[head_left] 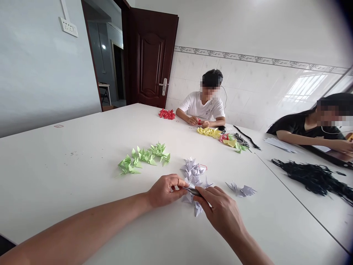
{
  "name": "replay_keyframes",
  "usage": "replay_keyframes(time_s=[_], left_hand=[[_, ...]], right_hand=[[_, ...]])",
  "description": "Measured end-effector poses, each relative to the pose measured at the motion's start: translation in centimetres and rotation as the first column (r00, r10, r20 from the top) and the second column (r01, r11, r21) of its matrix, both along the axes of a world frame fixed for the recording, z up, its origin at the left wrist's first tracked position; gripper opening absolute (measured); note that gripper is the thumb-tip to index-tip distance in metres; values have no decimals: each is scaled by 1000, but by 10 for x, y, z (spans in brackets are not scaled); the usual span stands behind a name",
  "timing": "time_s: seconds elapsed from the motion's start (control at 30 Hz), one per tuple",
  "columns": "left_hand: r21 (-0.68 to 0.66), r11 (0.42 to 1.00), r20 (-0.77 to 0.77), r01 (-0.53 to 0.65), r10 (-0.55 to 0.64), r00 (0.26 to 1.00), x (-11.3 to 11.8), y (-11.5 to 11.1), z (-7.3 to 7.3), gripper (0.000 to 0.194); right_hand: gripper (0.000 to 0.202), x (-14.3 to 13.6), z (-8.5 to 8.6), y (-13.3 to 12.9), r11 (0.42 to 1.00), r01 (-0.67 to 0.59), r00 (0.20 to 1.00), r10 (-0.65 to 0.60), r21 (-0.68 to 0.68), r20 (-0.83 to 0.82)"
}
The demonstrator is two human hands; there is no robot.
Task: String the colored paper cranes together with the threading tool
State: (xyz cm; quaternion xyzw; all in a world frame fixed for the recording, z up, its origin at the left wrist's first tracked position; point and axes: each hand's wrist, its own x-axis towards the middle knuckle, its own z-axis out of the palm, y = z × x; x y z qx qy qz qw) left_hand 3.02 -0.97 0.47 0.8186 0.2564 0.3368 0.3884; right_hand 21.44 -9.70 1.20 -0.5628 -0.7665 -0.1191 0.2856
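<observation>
Where the white counter (55,176) begins at far left it carries little; next come green folded paper pieces (145,157) in a loose row, well apart from the hands. Left hand (164,190) closed, thumb and fingertips pinching a lavender folded paper piece (193,191) just above the counter. Right hand (220,209) meets it from the other side, fingers closed on the same piece; a dark sliver shows between the hands, cannot tell what. Lavender pile (192,170) lies just behind, touching the held piece or nearly so. Two loose lavender pieces (242,190) sit near, to the right. Judgement: piece is very light, thin, crushes easily, creases hold shape; grip best at the folded edges or points, gently. Farther right, across the counter: red pieces (167,114), yellow pieces (209,131), two seated people, black strands (314,178).
</observation>
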Motion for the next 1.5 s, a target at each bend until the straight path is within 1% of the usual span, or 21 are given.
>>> replay_keyframes(time_s=[0.37,0.5,0.77,0.97,1.1,1.23,1.33,1.4,1.5], left_hand=[[-17,1000,-5,13,-13,1000,0,1,-2,24],[-22,1000,-11,21,-21,1000,0,2,-2,24],[-32,999,-23,4,-5,1000,0,1,0,23],[-47,998,-9,-36,35,999,-1,1,0,23],[-59,997,-8,-48,47,999,-2,0,-1,26],[-78,996,40,-30,33,999,-2,-2,1,36],[-101,995,40,-14,18,999,-3,-5,2,43],[-96,995,31,3,0,1000,-3,-6,2,44],[-50,997,35,51,-50,998,-4,-8,0,43]], right_hand=[[34,2,-1,1,1000,-23,999,23,3,29],[34,2,-2,2,999,-36,999,35,24,31],[32,4,-1,3,999,-35,999,35,17,20],[25,6,0,2,998,-38,995,33,-56,-95],[25,6,1,2,996,-31,986,17,-78,-167],[24,3,3,0,995,-47,968,23,-92,-251],[23,-2,7,-1,993,-76,947,44,-90,-318],[22,-5,9,-2,993,-72,937,34,-97,-348],[20,-10,9,-3,990,-79,916,26,-115,-400]])
